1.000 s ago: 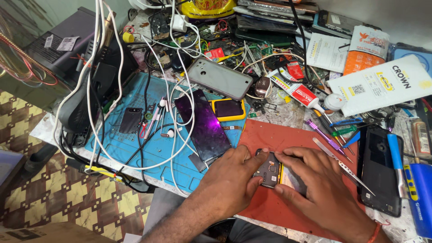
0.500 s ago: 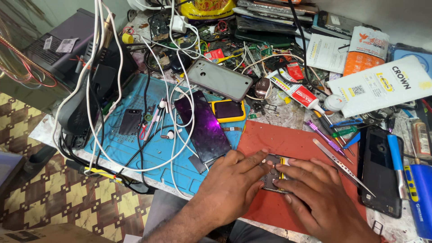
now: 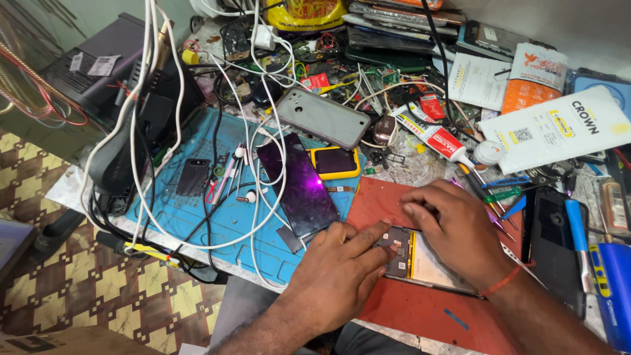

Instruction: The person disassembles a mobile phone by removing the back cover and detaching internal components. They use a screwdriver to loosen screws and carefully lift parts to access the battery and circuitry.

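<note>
Both hands down on an opened phone [image 3: 420, 263] lying back-off on the red mat [image 3: 420, 315] at the near edge of the table [image 3: 394, 161]. Left hand [image 3: 338, 269] flat, fingers [image 3: 376, 235] stretched together, tips pressing the phone's dark upper board. Right hand [image 3: 453, 227] arched over the phone's far edge, fingers [image 3: 417, 212] curled close, touching it. Just left, on the blue mat [image 3: 197, 223], a purple-glossed screen panel [image 3: 303, 187]; white cables [image 3: 263, 164] looped across it.

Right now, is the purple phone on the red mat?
No, the purple phone lies on the blue mat, beside the red mat.
</note>
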